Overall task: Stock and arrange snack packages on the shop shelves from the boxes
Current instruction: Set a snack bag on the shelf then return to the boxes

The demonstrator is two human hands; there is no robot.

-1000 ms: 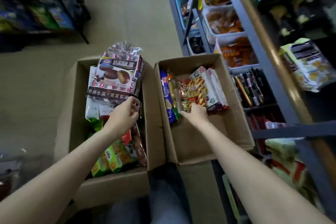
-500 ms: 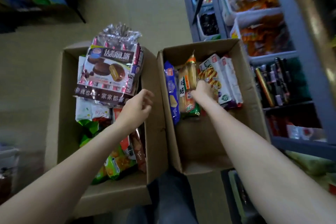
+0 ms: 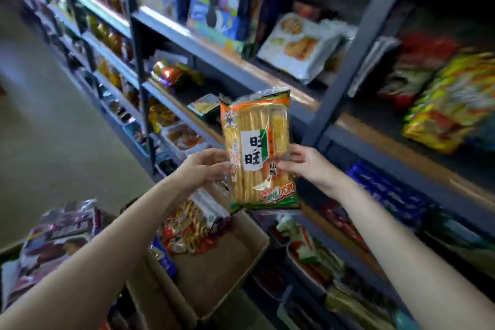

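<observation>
I hold an orange and green rice cracker pack [image 3: 257, 147] upright in front of the grey shelves [image 3: 227, 64]. My left hand [image 3: 203, 169] grips its left edge and my right hand [image 3: 302, 163] pinches its right edge. Below it stands the right cardboard box [image 3: 235, 270], with a red and gold snack bag [image 3: 187, 230] and a blue pack [image 3: 163, 257] inside. The left box [image 3: 10, 249] at the lower left holds a chocolate pie bag [image 3: 56, 238].
The shelves run from the upper left to the right edge, stocked with snack packs, among them a white biscuit bag [image 3: 297, 45] and yellow bags [image 3: 447, 104]. White tubs [image 3: 182, 139] sit on a lower shelf. Bare floor [image 3: 53, 128] lies to the left.
My right hand has lifted the cracker pack out of the right box. My left hand left the other box and took the pack's left edge. The view swung up to the shelves.
</observation>
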